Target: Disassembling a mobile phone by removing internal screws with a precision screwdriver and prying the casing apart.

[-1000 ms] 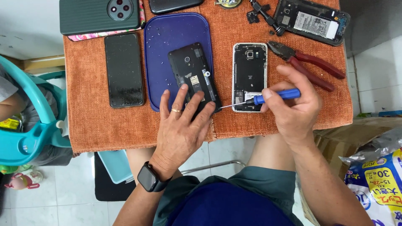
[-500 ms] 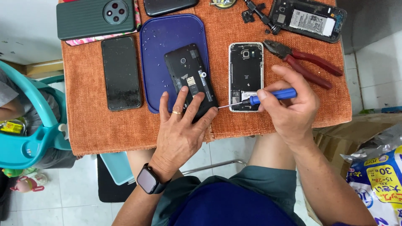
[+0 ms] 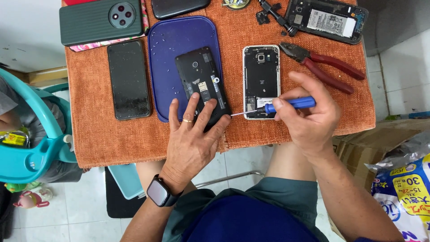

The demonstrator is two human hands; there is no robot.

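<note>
My left hand (image 3: 192,134) lies flat with its fingers spread on the lower end of an opened black phone (image 3: 199,80), which rests on a dark blue tray (image 3: 161,58). My right hand (image 3: 309,116) grips a blue-handled screwdriver (image 3: 286,105) whose thin metal tip points left, close to the black phone's lower right corner. Just behind the screwdriver lies a second opened phone with a silver frame (image 3: 261,74).
An orange cloth (image 3: 112,139) covers the small table. On it lie a black phone face up (image 3: 128,79), a green phone (image 3: 105,20), red-handled pliers (image 3: 329,67), an opened phone with a battery (image 3: 327,20) and small dark parts (image 3: 268,11). A teal plastic chair (image 3: 36,152) stands left, a cardboard box (image 3: 380,134) right.
The view has shifted slightly. My right hand has moved the screwdriver a little lower, its tip now nearer the black phone's corner. My left hand stays pressed on that phone.
</note>
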